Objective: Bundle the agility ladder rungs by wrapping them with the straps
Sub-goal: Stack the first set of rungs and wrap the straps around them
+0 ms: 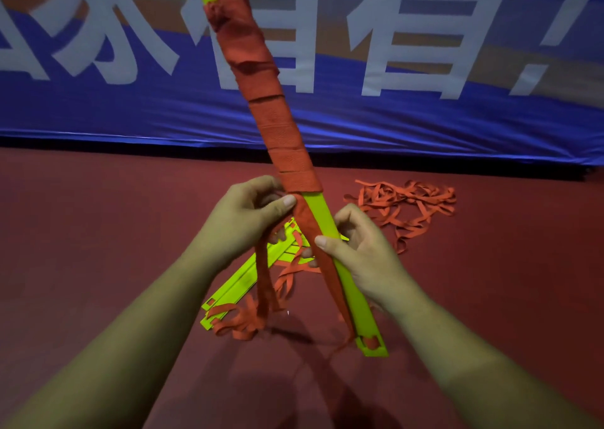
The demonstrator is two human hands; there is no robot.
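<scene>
A stack of neon-yellow ladder rungs (327,222) stands tilted, top leaning away and left, its lower end near the floor. Orange strap (277,118) is wound round its upper two thirds. My right hand (356,252) grips the bare lower part, thumb pressing a strap length against the rungs. My left hand (251,216) pinches the strap just below the last wrap; its loose tail (264,284) hangs down to the floor.
More yellow rungs (242,281) lie on the red floor (98,232) under my hands, tangled with orange strap. A loose heap of orange strap (405,206) lies to the right. A blue banner (425,118) with large white characters runs along the back.
</scene>
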